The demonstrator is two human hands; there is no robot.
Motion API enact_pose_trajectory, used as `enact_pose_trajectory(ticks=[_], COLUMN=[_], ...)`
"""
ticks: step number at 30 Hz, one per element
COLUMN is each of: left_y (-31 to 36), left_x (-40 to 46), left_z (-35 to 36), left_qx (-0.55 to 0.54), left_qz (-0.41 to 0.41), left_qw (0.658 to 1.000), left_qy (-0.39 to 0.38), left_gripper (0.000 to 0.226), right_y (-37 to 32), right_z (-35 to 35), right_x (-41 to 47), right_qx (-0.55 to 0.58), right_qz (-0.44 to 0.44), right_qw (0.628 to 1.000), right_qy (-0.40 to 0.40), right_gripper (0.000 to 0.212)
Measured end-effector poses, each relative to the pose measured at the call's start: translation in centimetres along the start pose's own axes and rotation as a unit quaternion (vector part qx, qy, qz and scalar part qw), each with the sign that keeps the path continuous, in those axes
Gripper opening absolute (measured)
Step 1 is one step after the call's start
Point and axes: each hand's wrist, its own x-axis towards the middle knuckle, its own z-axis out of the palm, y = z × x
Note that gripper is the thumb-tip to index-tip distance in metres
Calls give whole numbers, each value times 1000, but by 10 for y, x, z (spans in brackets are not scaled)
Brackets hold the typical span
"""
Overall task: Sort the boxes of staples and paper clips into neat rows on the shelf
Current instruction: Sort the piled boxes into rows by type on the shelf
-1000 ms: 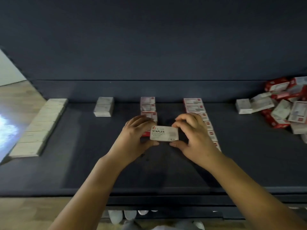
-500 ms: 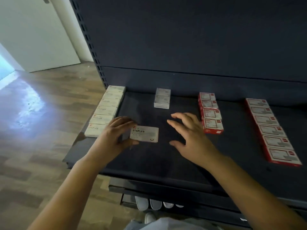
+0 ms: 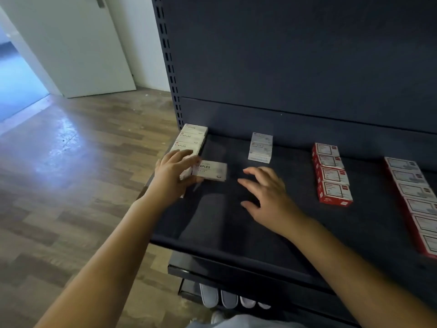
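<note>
Now the left hand [image 3: 175, 172] reaches forward over the left edge of the dark blue metal shelf [image 3: 236, 223], forearm stretched from the near left, fingers curled over the far edge and thumb under the near edge of a flat white staples box [image 3: 210, 171], grasping it. That box lies just right of the near end of the white row of staples boxes [image 3: 192, 138] along the shelf's left edge. Right of it the right hand [image 3: 267, 197] hovers above the shelf, palm down, fingers spread and relaxed, holding nothing. Farther right stand a short white stack [image 3: 260, 147] and two rows of red-and-white boxes [image 3: 331, 174].
</note>
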Motion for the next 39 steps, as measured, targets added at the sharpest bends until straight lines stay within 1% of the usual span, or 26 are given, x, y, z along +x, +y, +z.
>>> enact_pose_trajectory(ticks=[3,6,9,12,15,18,21,24,25,30,35,37,39], left_y=[4,3,5,8,10,10,14,23,23,14,11,19,33], left_x=[26,45,59,74,88,99,106,112,115,124,114,97,73], left_z=[11,20,22,21,25,28,28,26,26,32,38,43,48], left_qx=[42,112,154,198,248,283,271,214,208,240,171,126,88], left_qz=[-62,-110,-132,-124,-88,-64,-76,-126,-130,-97,-106,-86,-48], left_qw=[996,982,966,956,950,949,955,966,968,964,979,988,995], left_qy=[-38,-103,-158,-177,-165,-127,-98,-69,-58,-54,-24,2,25], left_gripper=[46,43,44,47,46,34,28,25,26,28,29,26,22], right_y=[2,2,4,5,6,7,11,14,14,17,23,28,33], right_z=[-4,-8,-10,-9,-8,-7,-4,-3,-4,-5,-13,-14,-14], right_x=[3,3,0,-4,-7,-10,-13,-14,-14,-17,-20,-22,-27], right_qx=[-15,-14,-14,-15,-13,-2,6,5,4,-2,-7,-15,-16], right_qz=[18,40,52,61,67,70,72,69,70,75,96,100,100], right_qw=[1000,999,998,998,998,998,997,997,997,996,995,994,993], right_qy=[-20,-17,-14,-20,-16,6,24,44,45,46,40,47,64], right_gripper=[50,49,48,47,46,44,42,41,41,41,42,42,40])
